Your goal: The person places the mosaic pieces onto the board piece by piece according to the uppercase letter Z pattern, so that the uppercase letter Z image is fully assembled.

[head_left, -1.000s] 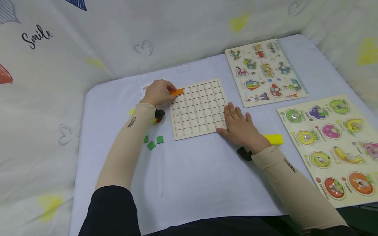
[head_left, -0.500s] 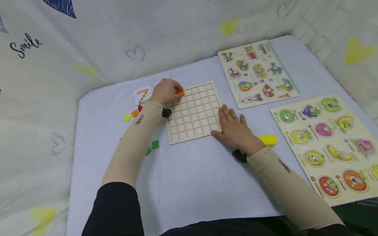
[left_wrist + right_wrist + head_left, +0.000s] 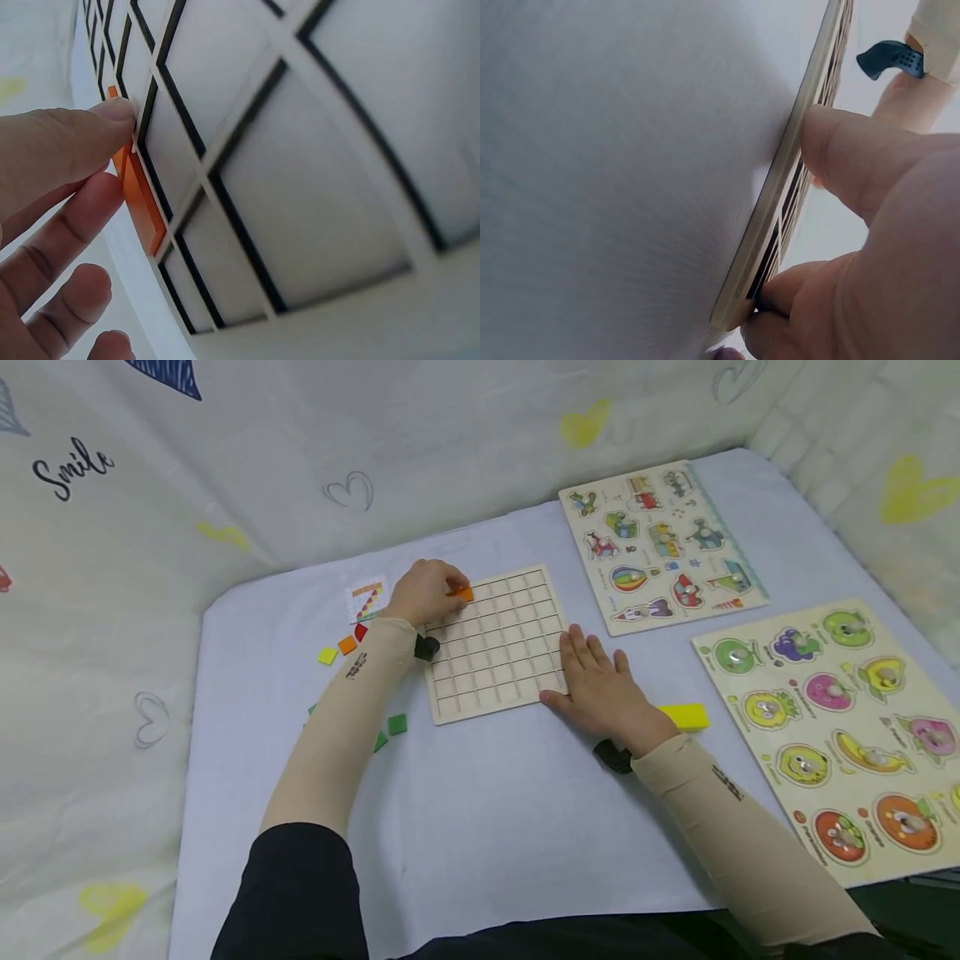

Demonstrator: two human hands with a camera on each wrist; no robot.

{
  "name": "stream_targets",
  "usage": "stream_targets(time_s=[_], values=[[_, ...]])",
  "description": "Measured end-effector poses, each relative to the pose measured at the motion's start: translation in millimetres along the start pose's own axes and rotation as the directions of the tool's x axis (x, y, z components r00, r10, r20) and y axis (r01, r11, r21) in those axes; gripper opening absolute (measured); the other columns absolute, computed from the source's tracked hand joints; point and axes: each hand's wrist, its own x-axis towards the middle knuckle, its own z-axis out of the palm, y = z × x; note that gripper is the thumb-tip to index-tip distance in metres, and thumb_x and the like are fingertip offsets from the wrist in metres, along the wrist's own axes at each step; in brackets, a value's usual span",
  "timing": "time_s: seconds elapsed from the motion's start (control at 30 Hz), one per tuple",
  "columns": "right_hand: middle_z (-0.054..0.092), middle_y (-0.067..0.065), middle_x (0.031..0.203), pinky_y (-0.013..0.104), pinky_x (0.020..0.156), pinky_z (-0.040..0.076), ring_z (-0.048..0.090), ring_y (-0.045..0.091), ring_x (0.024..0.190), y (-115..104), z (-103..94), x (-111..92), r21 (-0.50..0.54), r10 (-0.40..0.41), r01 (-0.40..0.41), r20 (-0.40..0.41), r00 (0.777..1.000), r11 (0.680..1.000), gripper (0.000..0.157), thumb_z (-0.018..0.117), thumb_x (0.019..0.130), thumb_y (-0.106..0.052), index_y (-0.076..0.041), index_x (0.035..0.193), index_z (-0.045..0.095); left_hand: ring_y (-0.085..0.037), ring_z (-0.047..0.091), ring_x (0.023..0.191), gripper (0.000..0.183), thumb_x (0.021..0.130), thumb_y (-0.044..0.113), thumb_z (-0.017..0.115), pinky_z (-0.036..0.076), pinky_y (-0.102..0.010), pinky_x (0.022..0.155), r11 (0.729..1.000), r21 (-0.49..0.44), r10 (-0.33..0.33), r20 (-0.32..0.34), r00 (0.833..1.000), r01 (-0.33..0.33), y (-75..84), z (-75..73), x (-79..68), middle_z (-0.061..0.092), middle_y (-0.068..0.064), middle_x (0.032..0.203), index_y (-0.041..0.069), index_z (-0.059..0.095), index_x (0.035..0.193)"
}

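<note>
White-clothed worktop [image 3: 465, 827] before a pale curtain [image 3: 247, 435] printed with hearts and, at upper left, the black word "Smile" [image 3: 72, 468]. Short dark lettering on both beige sleeves, left sleeve [image 3: 315, 752] and right sleeve [image 3: 735, 843], too small to read. Tiny captions beside the pictures on the fruit board [image 3: 851, 793] at near right, likewise illegible; small print also on the toy board [image 3: 642, 556] beyond it. At far left, a small card [image 3: 367, 600] with a pattern in red and orange.

Left of the grid board [image 3: 495, 643], loose on the cloth: yellow piece [image 3: 327, 656], orange square [image 3: 347, 645] and red piece [image 3: 361, 632] in a slanting row; nearer, a green square [image 3: 397, 724] and other green bits partly behind the left sleeve. Yellow block [image 3: 684, 717] partly covered by the right wrist.

Left hand [image 3: 423, 592] extended across the board's far left corner, hiding it, thumb and finger pinching an orange piece [image 3: 464, 594] at the far row, other fingers loosely bent. More orange below the fingertips in the left wrist view; impossible to tell one piece from two. Right hand [image 3: 603, 693] flat, fingers straight along the board's right edge, thumb spread toward the near corner, touching without grasping.
</note>
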Motion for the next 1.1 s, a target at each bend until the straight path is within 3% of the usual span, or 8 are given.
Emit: stream_targets(time_s=[0.47,0.67,1.1], values=[[-0.017,0.018,0.173,0.074,0.124,0.001,-0.006,0.046,0.161,3.4,-2.7,-2.9,0.005,-0.004,0.004,0.024,1.000,1.000,0.095,0.046,0.107,-0.052,0.000,0.164,-0.008,-0.023,0.057,0.125,0.034,0.095,0.025,0.073,0.049,-0.043,0.107,0.994,-0.009,-0.108,-0.049,0.993,0.108,-29.7,-18.5,-38.0,0.072,-0.001,0.126,0.018,0.073,0.128],[-0.018,0.020,0.172,0.075,0.124,0.001,-0.005,0.048,0.161,4.7,-5.1,-3.3,0.011,-0.015,0.015,0.022,1.000,1.000,0.095,0.046,0.107,-0.053,0.001,0.164,-0.008,-0.025,0.057,0.119,0.035,0.095,0.024,0.073,0.048,-0.045,0.108,0.987,0.009,-0.160,-0.042,0.986,0.161,-45.7,-27.8,-58.4,0.070,-0.004,0.127,0.016,0.073,0.129],[-0.024,0.019,0.170,0.077,0.122,-0.003,-0.010,0.050,0.159,2.7,-3.4,2.8,0.027,-0.051,0.050,0.042,0.998,0.998,0.099,0.045,0.106,-0.057,0.001,0.163,-0.012,-0.025,0.054,0.110,0.032,0.094,0.028,0.075,0.049,-0.041,0.099,0.963,-0.042,-0.263,0.042,0.964,0.265,-75.6,-36.2,-111.1,0.070,-0.005,0.120,0.016,0.075,0.124]])
